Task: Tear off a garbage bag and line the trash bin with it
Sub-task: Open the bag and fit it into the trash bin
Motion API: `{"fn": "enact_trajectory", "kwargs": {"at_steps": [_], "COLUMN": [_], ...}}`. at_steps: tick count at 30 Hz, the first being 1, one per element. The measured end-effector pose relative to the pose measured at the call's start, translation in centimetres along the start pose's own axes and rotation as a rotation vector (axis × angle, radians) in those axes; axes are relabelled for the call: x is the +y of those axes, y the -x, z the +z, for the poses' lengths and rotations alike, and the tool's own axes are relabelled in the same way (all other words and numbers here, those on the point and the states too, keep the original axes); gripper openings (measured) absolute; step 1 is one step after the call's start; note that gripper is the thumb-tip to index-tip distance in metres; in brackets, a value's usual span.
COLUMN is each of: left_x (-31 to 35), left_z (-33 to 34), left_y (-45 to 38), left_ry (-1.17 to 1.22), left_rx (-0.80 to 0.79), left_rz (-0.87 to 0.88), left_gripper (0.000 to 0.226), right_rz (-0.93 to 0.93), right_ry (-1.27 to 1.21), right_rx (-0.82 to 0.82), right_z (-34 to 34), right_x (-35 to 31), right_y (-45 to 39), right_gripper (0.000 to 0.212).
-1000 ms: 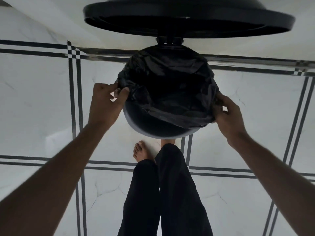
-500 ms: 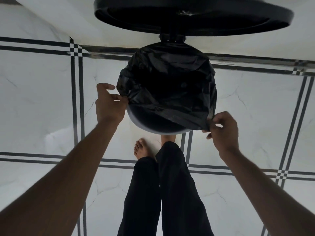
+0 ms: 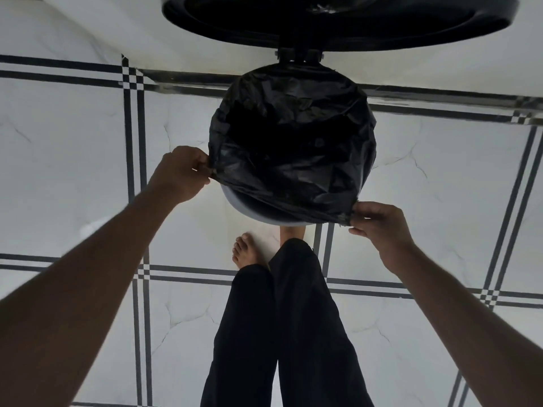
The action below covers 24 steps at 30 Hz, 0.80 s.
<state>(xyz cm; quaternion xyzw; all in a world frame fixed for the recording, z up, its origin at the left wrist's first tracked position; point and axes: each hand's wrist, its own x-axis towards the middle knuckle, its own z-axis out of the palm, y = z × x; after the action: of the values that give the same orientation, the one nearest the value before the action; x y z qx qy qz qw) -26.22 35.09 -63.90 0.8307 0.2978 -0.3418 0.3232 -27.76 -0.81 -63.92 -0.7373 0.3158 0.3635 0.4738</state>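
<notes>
One trash bin [image 3: 258, 211] stands on the floor [image 3: 73, 160] just beyond the person's feet, a little above the centre of the view. One black garbage bag [image 3: 293, 148] sits in its mouth, and the plastic is folded over the rim on the far side and on both sides. At 6 o'clock of the bin a pale strip of the rim shows uncovered below the bag's edge.

Two hands hold the bag. The left hand [image 3: 180, 173] is at 9 o'clock of the bin, and its fingers [image 3: 202, 165] pinch the bag's edge there. The right hand [image 3: 382, 227] is at about 4 o'clock of the bin; its fingers [image 3: 360, 208] are curled and grip the lower corner of the bag's edge, and the plastic is stretched tight between the two hands.

One round black lid [image 3: 338, 22] stands raised at 12 o'clock, joined to the bin by one hinge [image 3: 298, 55].

Two legs in black trousers [image 3: 282, 333] are at 6 o'clock. One bare foot [image 3: 245, 251] is plainly seen; the other is mostly hidden under the bin. The floor has white tiles with double black lines.
</notes>
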Motion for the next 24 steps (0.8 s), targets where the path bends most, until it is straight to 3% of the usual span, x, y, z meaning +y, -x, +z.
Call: {"fn": "enact_trajectory", "kwargs": {"at_steps": [4, 12, 14, 18, 24], "left_x": [0.5, 0.3, -0.1, -0.1, 0.0], "left_z": [-0.1, 0.5, 0.9, 1.6, 0.4], "left_y": [-0.3, -0.8, -0.7, -0.3, -0.5], "left_ry": [-0.343, -0.371, -0.204, 0.454, 0.952], "left_rx": [0.049, 0.101, 0.111, 0.000, -0.278], "left_rz": [0.136, 0.152, 0.032, -0.264, -0.445], "left_gripper": [0.018, 0.013, 0.005, 0.010, 0.022], "right_rz": [-0.004, -0.005, -0.015, 0.097, 0.333], "right_ry": [-0.011, 0.120, 0.146, -0.040, -0.215], "right_rx": [-0.007, 0.058, 0.057, 0.100, 0.058], "right_z": [0.9, 2.6, 3.0, 3.5, 4.2], "right_x": [-0.6, -0.4, 0.1, 0.6, -0.3], "right_y": [-0.5, -1.6, -1.7, -1.5, -2.2], "right_gripper": [0.018, 0.029, 0.039, 0.033, 0.016]}}
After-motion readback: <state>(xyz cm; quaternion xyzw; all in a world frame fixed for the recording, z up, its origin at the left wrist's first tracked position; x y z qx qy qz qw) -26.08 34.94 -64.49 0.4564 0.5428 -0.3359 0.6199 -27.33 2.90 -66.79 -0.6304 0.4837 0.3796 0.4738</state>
